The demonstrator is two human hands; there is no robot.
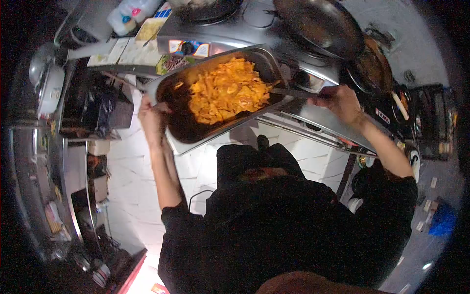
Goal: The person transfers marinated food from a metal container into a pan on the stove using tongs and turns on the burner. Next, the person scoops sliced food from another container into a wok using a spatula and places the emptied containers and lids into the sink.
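Observation:
A deep rectangular metal pan point(169, 130) is held up in front of me, tilted, its right end higher than its left. Orange, sauce-coated food pieces point(230, 90) are heaped in its middle and right part, with brown sauce smeared at the left. My left hand point(152, 117) is closed around the pan's left rim. In my right hand point(342, 105), closed, is the handle of a utensil point(296, 93). Its far end reaches over the pan's right rim into the food, so its head is hidden and I cannot tell its exact kind.
Behind the pan stands a metal stove point(227, 34) with a dark frying pan point(318, 24) at the right and another pan point(205, 7) at the back. White cutting boards point(117, 51) and squeeze bottles point(132, 14) are at the left. A pot point(49, 90) stands farther left.

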